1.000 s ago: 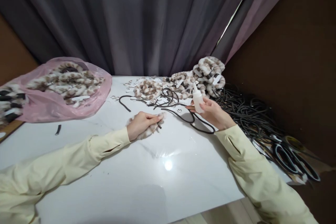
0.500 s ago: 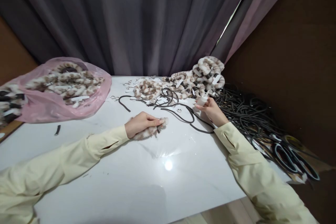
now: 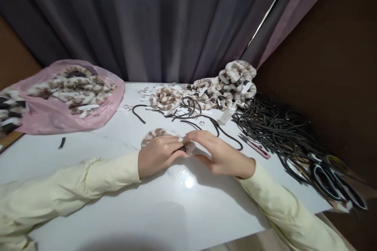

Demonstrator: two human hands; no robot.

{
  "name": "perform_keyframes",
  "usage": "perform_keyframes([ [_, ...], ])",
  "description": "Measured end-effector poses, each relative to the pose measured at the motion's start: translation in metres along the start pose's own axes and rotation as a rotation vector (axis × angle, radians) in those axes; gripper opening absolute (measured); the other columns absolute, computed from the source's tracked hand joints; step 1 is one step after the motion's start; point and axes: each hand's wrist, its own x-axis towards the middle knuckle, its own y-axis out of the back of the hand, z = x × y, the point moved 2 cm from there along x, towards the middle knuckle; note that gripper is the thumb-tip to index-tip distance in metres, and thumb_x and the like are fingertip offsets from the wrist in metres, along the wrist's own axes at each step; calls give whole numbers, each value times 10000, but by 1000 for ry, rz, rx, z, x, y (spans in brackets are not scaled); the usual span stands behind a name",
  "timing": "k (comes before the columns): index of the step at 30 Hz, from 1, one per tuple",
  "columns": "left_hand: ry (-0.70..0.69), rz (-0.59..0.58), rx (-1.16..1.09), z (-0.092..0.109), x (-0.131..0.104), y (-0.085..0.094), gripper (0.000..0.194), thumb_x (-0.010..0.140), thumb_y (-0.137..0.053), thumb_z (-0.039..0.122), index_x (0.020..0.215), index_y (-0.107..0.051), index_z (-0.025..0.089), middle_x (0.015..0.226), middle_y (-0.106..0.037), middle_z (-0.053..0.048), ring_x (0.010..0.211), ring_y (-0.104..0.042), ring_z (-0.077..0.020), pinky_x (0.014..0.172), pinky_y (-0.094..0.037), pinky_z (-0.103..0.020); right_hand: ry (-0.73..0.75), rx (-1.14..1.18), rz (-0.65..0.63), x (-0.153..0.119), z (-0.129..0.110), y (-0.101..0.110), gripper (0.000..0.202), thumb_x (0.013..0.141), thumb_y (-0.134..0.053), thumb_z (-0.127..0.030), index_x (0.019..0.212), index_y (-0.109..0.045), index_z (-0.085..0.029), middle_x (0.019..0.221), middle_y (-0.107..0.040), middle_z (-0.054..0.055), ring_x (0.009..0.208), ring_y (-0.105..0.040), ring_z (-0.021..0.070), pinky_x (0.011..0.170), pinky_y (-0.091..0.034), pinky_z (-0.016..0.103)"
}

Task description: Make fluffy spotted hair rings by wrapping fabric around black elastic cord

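My left hand (image 3: 161, 153) is closed on a brown-and-white plush strap (image 3: 153, 135) just above the table. A dark bit shows at the strap's end by my fingertips, and much of the strap is hidden under the hand. From the other side, my right hand (image 3: 221, 153) curls its thumb and fingers about that same end, fingertips close to those of the left. Behind the right hand stands a small translucent squeeze bottle (image 3: 226, 116) with a white nozzle. Black cords (image 3: 191, 114) lie loose beyond both hands.
A pink plastic bag (image 3: 101, 119) of plush straps sits at the left. More plush straps (image 3: 235, 78) are heaped at the back right. Pink-handled tweezers (image 3: 255, 146), a tangle of black cords (image 3: 273, 121) and large scissors (image 3: 325, 180) lie to the right. Small metal rings lie near the back.
My right hand has let go of the squeeze bottle, which now stands on the table, and has come left to the strap's end. The strap in my left hand is turned, showing more fur.
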Motion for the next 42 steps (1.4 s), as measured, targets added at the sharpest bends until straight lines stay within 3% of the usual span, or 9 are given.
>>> perform_keyframes([
  [3, 9, -2, -26, 1, 0, 1, 218, 874, -459, 265, 788, -625, 153, 759, -669, -44, 732, -595, -158, 706, -430, -252, -1, -69, 22, 5, 3, -22, 309, 828, -486, -126, 1133, -441, -143, 992, -583, 112, 942, -526, 212, 831, -461, 372],
  [7, 131, -3, -108, 0, -1, -1, 114, 841, -507, 275, 828, -565, 178, 790, -658, -16, 743, -599, -151, 693, -431, -246, 46, -215, 159, 5, 3, -29, 243, 893, -363, -131, 1127, -427, -140, 803, -569, 80, 762, -516, 188, 710, -469, 345],
  [14, 355, 42, -352, 1, -3, 1, 236, 772, -558, 294, 905, -374, 226, 728, -666, 39, 676, -611, -152, 642, -417, -249, 116, -289, 225, 5, 0, -29, 319, 888, -345, -111, 1196, -411, -161, 863, -593, 93, 782, -522, 189, 686, -461, 324],
  [20, 474, -14, -452, 7, 0, 6, 230, 709, -559, 218, 814, -355, 231, 624, -644, 65, 594, -557, -135, 565, -372, -220, 183, -283, 157, 5, -2, -32, 266, 853, -335, -50, 1008, -525, -153, 834, -613, 87, 799, -526, 191, 677, -423, 323],
  [26, 560, -196, -930, -3, 6, 10, 286, 742, -574, 344, 932, -407, 210, 707, -631, 21, 536, -512, -94, 486, -356, -184, 62, -63, 255, 3, 5, -31, 174, 844, -397, -108, 961, -511, -167, 820, -599, 78, 759, -528, 183, 670, -431, 321],
  [29, 513, -371, -1018, -14, 11, 17, 325, 793, -521, 354, 1064, -442, 191, 890, -648, -42, 641, -561, -101, 550, -398, -187, 9, 68, 304, 3, 8, -28, 126, 868, -413, -148, 929, -518, -178, 814, -606, 70, 766, -543, 173, 690, -448, 311],
  [32, 405, -432, -982, -20, 14, 24, 358, 797, -525, 283, 1134, -459, 183, 1039, -636, -79, 813, -591, -136, 677, -437, -213, -34, 152, 308, 3, 9, -27, 126, 871, -425, -160, 935, -531, -185, 850, -614, 76, 803, -563, 170, 703, -465, 297],
  [36, 266, -379, -720, -16, 14, 34, 377, 805, -501, 216, 1181, -476, 203, 1034, -660, -68, 887, -607, -168, 737, -448, -240, -64, 216, 317, 2, 9, -29, 122, 865, -441, -173, 942, -533, -196, 863, -612, 70, 814, -578, 166, 689, -478, 282],
  [42, 10, -181, -245, -5, 10, 38, 237, 830, -438, 229, 988, -608, 181, 862, -676, -61, 757, -611, -151, 687, -424, -217, -131, 232, 335, 2, 8, -28, 103, 871, -463, -246, 922, -536, -195, 800, -598, 51, 692, -561, 141, 620, -464, 250],
])
